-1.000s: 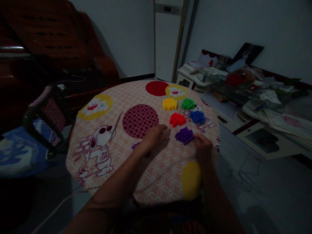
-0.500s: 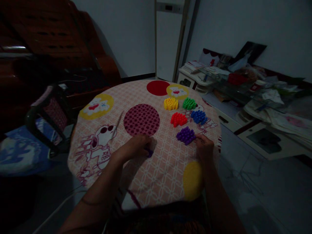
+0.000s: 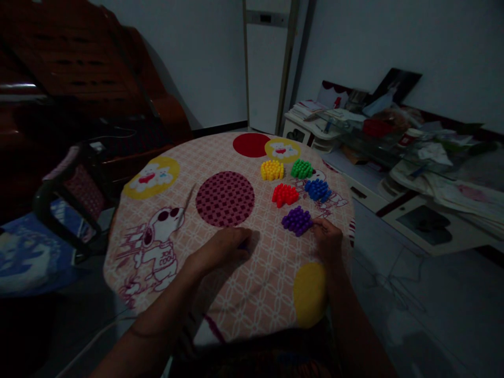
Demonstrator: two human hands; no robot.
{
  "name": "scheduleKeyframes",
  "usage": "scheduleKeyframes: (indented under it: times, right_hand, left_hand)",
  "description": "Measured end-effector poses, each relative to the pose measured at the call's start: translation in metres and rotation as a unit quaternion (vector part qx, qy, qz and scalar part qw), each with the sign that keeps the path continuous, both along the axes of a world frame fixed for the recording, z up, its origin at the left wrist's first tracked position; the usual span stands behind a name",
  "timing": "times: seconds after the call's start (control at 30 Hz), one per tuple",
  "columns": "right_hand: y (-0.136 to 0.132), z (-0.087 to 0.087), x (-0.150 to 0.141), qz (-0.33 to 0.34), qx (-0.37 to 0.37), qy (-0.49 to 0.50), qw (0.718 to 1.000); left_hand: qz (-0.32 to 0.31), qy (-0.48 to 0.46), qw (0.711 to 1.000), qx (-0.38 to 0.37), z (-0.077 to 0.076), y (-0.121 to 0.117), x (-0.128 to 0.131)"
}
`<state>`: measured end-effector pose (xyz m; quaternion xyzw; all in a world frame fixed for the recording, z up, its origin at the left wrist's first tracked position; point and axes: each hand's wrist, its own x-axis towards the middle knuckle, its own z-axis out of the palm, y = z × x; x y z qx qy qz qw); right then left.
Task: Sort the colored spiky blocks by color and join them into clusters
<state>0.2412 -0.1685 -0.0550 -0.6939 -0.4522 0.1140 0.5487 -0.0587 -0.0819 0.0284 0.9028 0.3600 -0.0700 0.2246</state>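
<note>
On the patterned tablecloth, purple pegs stand in a tight cluster, the nearest of the coloured groups. The fingertips of my right hand are closed at the right edge of that cluster, pinching a purple peg there. My left hand curls low over the cloth, left of the cluster and apart from it, with a bit of purple showing under its fingers; most of that piece is hidden. Behind the purple ones stand red pegs, blue pegs, yellow pegs and green pegs.
The round table's cloth carries printed circles and cartoon figures. A chair stands at the left, before a wooden sofa. Along the right runs a low cabinet heaped with papers and bags. The room is dim.
My left hand has turned and shifted slightly right, its fingers now covering more of the purple piece. My right hand stays at the purple cluster. The camera view has tilted a little.
</note>
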Motion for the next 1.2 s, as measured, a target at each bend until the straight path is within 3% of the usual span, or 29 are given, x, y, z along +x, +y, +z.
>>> scheduleKeyframes:
  times: [0.13,0.37,0.73,0.93,1.2]
  right_hand:
    - [0.0,0.0,-0.001,-0.002,0.003,-0.003,1.0]
    - [0.0,0.003,-0.002,-0.002,0.002,-0.013,1.0]
    - [0.0,0.0,0.002,0.004,-0.006,-0.015,1.0]
    - [-0.001,0.003,0.001,0.008,-0.013,-0.021,1.0]
    - [-0.002,0.003,0.0,0.008,-0.016,-0.017,1.0]
  left_hand:
    - [-0.021,-0.074,0.996,0.035,-0.005,0.0,0.031]
    - [-0.12,-0.187,0.974,0.053,-0.013,-0.002,0.084]
    - [-0.143,-0.275,0.934,0.176,-0.044,0.001,0.113]
    - [-0.076,-0.284,0.94,0.171,-0.041,0.003,0.1]
    - [0.046,-0.161,0.977,0.132,0.002,0.036,0.026]
